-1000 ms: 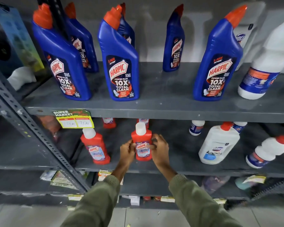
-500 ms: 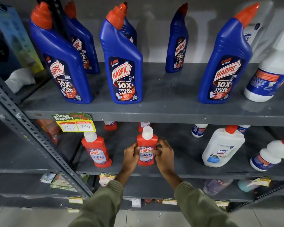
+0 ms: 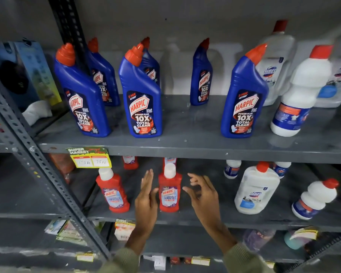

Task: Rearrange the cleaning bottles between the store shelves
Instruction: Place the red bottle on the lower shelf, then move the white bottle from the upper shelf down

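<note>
A small red Harpic bottle [image 3: 169, 191] with a white cap stands upright on the middle shelf [image 3: 185, 218]. My left hand [image 3: 146, 198] is just left of it, fingers apart, holding nothing. On the bottle's other side, a small gap away, my right hand [image 3: 202, 192] is open with curled fingers. A second red bottle [image 3: 112, 191] stands further left. Several blue Harpic bottles [image 3: 141, 95] line the upper shelf [image 3: 185, 148].
White Domex bottles stand on the upper shelf [image 3: 301, 95] and the middle shelf [image 3: 256, 191], right side. A slotted grey upright [image 3: 37, 166] crosses the left. A yellow price tag [image 3: 90, 158] hangs on the upper shelf edge. More red bottles sit behind, partly hidden.
Both hands held the red bottle earlier; now they have let go and pulled apart, leaving it standing on the middle shelf.
</note>
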The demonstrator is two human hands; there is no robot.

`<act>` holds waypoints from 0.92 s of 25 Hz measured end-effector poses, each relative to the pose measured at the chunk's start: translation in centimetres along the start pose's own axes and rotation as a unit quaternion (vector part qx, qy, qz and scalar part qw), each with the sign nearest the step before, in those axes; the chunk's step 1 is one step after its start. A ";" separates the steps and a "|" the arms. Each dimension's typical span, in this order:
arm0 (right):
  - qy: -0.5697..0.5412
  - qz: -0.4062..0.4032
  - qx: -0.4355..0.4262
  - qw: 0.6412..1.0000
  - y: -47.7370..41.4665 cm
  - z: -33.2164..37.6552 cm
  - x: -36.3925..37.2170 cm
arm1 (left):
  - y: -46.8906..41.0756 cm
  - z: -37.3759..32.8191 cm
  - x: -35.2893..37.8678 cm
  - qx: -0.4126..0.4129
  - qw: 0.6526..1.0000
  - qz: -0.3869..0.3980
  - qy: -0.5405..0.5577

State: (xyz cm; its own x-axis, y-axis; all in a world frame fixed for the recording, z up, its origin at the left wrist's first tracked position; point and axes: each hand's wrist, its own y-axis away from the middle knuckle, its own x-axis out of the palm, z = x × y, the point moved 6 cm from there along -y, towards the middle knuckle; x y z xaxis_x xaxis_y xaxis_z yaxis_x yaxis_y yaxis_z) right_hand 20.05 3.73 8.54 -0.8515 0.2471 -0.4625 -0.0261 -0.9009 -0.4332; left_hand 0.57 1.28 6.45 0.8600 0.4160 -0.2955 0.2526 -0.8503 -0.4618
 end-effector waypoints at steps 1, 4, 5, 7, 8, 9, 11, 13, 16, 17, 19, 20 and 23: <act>-0.018 -0.052 -0.053 0.997 0.0 2.8 -3.1 | 0.4 -3.9 -0.7 0.081 0.996 -0.040 0.021; -0.069 -0.207 -0.180 0.959 -1.5 9.9 -12.0 | -1.7 -15.4 0.1 0.234 0.969 -0.049 0.063; -0.074 -0.253 -0.201 0.943 -2.5 11.7 -14.8 | -3.1 -18.7 0.9 0.241 0.967 -0.043 0.064; -0.084 -0.304 -0.209 0.926 -5.5 13.1 -18.7 | -6.6 -23.2 3.1 0.220 0.973 -0.026 0.061; -0.085 -0.308 -0.193 0.928 -7.3 12.8 -19.6 | -8.4 -24.4 4.1 0.199 0.978 -0.023 0.060; -0.076 -0.301 -0.170 0.935 -9.1 12.1 -20.1 | -9.9 -25.0 5.4 0.170 0.983 -0.019 0.067; -0.050 -0.241 -0.116 0.962 -12.4 10.2 -19.6 | -12.6 -24.6 8.0 0.102 0.990 0.002 0.093; -0.039 -0.156 -0.042 0.986 -14.2 8.7 -18.2 | -13.7 -23.9 10.2 0.057 0.992 0.045 0.099; -0.049 -0.127 0.016 0.991 -14.8 7.3 -17.1 | -14.0 -22.6 10.4 0.047 0.995 0.031 0.082; -0.051 -0.127 0.015 0.990 -14.8 7.6 -16.9 | -14.0 -22.4 9.8 0.048 0.996 0.020 0.075; -0.052 -0.114 0.007 0.992 -14.8 8.5 -15.6 | -14.6 -21.4 8.3 0.039 0.997 0.009 0.066; -0.055 -0.108 -0.001 0.993 -14.8 9.1 -14.7 | -15.0 -20.8 7.2 0.034 0.998 0.004 0.059; -0.068 -0.091 -0.015 0.993 -14.6 11.2 -11.7 | -15.6 -19.4 3.9 0.042 0.999 -0.029 0.010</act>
State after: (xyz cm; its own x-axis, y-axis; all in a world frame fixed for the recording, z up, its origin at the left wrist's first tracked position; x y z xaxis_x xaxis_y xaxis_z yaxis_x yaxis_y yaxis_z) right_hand 24.50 10.01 28.91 -0.8974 0.3519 -0.2661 -0.1716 -0.8340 -0.5244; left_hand 8.55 9.92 28.76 0.8539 0.4570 -0.2489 0.2658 -0.7942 -0.5465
